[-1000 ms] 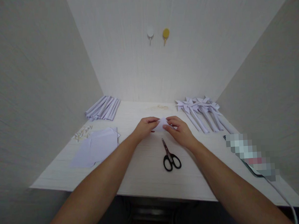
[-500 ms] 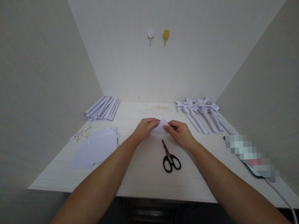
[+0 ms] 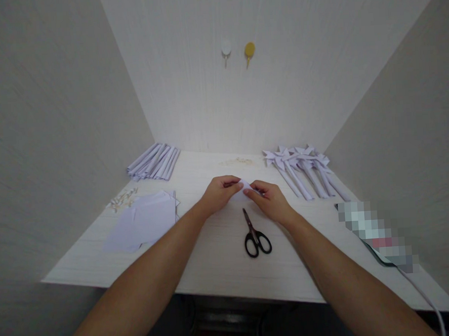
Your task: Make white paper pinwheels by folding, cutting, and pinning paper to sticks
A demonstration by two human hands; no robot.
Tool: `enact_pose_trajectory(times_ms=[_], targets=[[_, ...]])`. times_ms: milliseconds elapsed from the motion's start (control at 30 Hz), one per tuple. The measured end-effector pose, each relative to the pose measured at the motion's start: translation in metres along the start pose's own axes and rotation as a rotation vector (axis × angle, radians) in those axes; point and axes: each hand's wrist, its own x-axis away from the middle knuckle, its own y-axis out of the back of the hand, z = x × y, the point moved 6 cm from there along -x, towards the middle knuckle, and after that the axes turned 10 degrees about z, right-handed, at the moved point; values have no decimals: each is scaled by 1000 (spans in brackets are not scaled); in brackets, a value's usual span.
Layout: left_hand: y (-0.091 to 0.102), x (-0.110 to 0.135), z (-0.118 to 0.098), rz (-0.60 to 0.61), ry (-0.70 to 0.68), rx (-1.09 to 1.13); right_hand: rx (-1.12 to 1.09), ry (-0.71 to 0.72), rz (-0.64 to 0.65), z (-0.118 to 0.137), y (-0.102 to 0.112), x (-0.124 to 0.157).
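Between both hands is a small piece of white paper (image 3: 244,185), pinched just above the table and partly covered by my fingers. My left hand (image 3: 221,192) grips its left side, thumb on top. The right side is held by my right hand (image 3: 267,197), with the thumb pressing on the near face. The two thumbs almost meet. Scissors (image 3: 254,237) with black handles lie just below the hands, their tips pointing away from me. Whether the paper has cuts or creases cannot be made out.
Flat paper sheets (image 3: 151,220) lie at left, with small white-tipped pieces (image 3: 122,199) behind them. Rolled paper tubes (image 3: 153,162) are stacked at back left. Paper pinwheels on tubes (image 3: 300,168) lie at back right. A blurred device (image 3: 377,237) with a cable sits at the right edge.
My left thumb has shifted right over the paper, closer to the right thumb. Less of the paper shows now. The scissors and the piles have stayed put.
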Motion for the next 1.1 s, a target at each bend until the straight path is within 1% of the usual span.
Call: enact_pose_trajectory(times_ms=[433, 733, 1100], targets=[[0, 0, 1, 14, -20, -27, 19, 9, -11, 2, 1, 1], [-4, 3, -5, 41, -15, -13, 38, 5, -5, 2, 1, 1], [-3, 2, -3, 19, -2, -19, 44, 7, -5, 2, 1, 1]])
